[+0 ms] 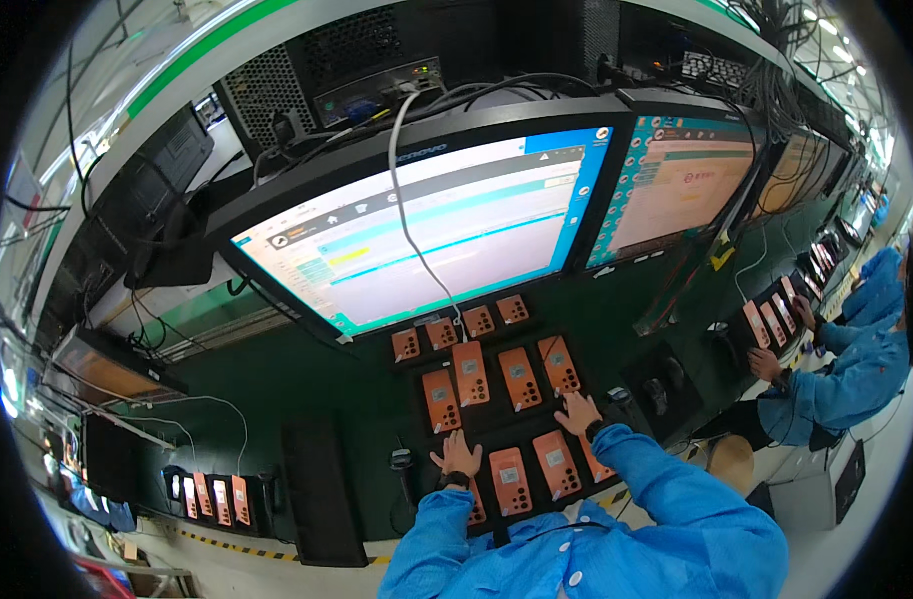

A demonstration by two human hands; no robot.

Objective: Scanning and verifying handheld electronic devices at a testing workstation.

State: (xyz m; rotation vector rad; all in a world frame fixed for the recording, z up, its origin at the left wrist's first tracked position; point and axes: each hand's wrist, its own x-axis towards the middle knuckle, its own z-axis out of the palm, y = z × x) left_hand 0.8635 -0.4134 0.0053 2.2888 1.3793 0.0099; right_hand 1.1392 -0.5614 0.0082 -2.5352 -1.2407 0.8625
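We have phones (518,377) laid in rows — cable (399,192) at one, others likely remaining — left hand (458,457) and right hand (579,413) spread.

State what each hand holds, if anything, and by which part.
Nothing is visibly gripped: the left hand and right hand lie spread at the near edge of the middle black tray of orange phones; whether they touch it cannot be told.

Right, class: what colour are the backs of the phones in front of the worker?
The phones have coppery-orange backs, seen best in the head view.
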